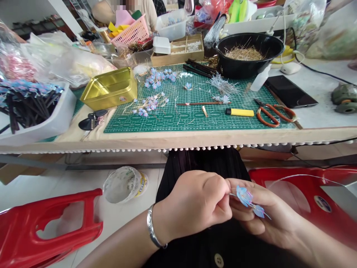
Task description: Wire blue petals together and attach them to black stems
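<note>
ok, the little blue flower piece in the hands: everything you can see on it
The blue flower piece is two small pale-blue, translucent petal clusters strung along a thin silvery wire, looking like thin plastic or fabric. It lies roughly level over the person's lap, below the table edge. The left hand pinches the wire at its left end; the right hand supports the petals from beneath on its fingers. A long fine strand of wire seems to arc away rightward over the red stool.
</note>
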A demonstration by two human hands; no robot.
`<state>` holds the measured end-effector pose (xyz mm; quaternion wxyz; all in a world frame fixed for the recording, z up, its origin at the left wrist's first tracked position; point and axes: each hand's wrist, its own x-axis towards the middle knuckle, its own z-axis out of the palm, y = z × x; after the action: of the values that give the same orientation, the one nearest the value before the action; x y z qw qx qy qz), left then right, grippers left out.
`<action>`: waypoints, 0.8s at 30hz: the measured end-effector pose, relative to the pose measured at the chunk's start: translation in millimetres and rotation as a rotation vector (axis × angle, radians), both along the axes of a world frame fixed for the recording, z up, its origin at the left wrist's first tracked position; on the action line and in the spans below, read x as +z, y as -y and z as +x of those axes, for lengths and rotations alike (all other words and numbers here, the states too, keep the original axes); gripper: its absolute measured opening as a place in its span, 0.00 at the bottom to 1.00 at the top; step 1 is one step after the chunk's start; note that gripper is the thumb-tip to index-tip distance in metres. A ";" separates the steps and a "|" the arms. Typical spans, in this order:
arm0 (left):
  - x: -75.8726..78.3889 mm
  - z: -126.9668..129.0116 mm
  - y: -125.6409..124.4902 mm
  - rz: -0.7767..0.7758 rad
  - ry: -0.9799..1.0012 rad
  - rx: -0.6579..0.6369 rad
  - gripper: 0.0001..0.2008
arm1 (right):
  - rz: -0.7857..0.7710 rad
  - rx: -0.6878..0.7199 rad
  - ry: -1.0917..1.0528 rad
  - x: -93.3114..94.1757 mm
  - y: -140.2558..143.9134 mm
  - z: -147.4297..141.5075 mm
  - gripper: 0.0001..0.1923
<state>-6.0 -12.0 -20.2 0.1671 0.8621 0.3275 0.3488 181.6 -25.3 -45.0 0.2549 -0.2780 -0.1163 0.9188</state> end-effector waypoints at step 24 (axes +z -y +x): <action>9.9 0.7 6.0 -0.658 0.197 0.039 0.05 | 0.197 -0.032 0.149 -6.8 -5.1 -9.3 0.17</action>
<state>-5.3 -18.0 -10.3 0.4602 0.7178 0.4211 0.3092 172.2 -20.1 -51.8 0.2861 -0.3209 -0.2205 0.8755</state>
